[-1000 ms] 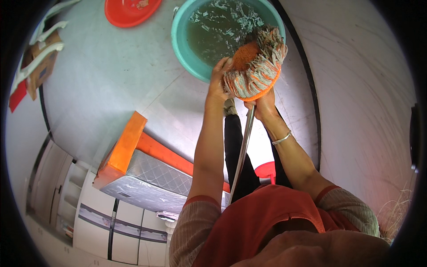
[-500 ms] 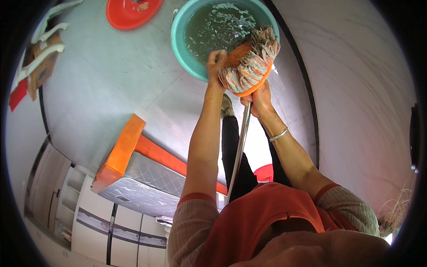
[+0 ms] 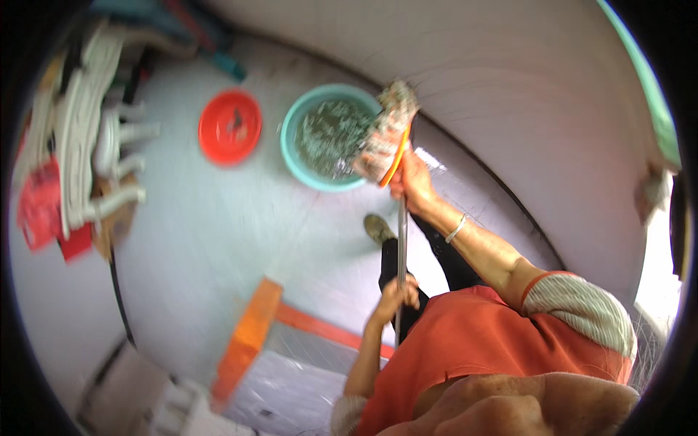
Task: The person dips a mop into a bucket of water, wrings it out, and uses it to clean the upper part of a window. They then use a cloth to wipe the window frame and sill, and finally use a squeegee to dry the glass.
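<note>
The right hand [image 3: 414, 182] grips the pole [image 3: 402, 243] just under the mop head [image 3: 387, 138], seen against the right rim of the basin [image 3: 288, 142], and the left hand [image 3: 397, 296] wraps it lower down — a firm two-point hold should best steady the heavier end.

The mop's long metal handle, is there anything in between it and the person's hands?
No, nothing that I can see. The left hand is wrapped around the metal handle near the apron, and the right hand holds it just below the mop head.
</note>
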The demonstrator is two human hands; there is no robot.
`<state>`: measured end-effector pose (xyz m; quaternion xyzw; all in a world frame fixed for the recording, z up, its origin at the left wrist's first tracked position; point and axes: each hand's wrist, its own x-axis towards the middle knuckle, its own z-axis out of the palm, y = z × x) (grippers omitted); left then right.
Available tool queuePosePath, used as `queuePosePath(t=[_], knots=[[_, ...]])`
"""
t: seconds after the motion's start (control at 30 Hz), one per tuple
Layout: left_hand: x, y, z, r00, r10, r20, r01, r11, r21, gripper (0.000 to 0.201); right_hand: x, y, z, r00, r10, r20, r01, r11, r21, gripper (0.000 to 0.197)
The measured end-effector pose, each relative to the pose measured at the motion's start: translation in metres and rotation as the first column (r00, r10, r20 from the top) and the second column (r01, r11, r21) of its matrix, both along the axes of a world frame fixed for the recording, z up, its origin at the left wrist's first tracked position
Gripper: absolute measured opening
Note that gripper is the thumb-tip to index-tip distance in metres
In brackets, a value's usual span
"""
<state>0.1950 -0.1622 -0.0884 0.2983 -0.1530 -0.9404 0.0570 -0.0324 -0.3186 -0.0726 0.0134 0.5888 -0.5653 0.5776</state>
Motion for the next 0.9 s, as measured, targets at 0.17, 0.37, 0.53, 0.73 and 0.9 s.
queuePosePath(t=[0.17,0.37,0.53,0.73,0.9], knots=[[0.066,0.043,0.055,0.936,-0.099,0.339,0.277,0.801,-0.53,0.019,-0.001,0.049,0.12,0.984,-0.115,-0.137,0.084,0.973,-0.213,0.044],[0.054,0.013,0.114,0.917,-0.279,0.285,0.397,0.693,-0.602,0.021,-0.046,0.165,0.252,0.899,-0.433,-0.072,0.346,0.799,-0.492,0.043],[-0.024,0.012,0.194,0.864,-0.485,0.136,0.468,0.673,-0.573,0.025,-0.103,0.231,0.322,0.68,-0.718,-0.146,0.389,0.523,-0.759,0.051],[-0.176,0.07,0.266,0.748,-0.65,-0.137,0.494,0.682,-0.54,0.037,-0.224,0.351,0.401,0.399,-0.885,-0.238,0.219,0.345,-0.913,0.05],[-0.303,0.137,0.341,0.801,-0.574,-0.169,0.231,0.558,-0.797,0.039,-0.289,0.466,0.494,0.167,-0.838,-0.519,-0.046,0.519,-0.854,0.052]])
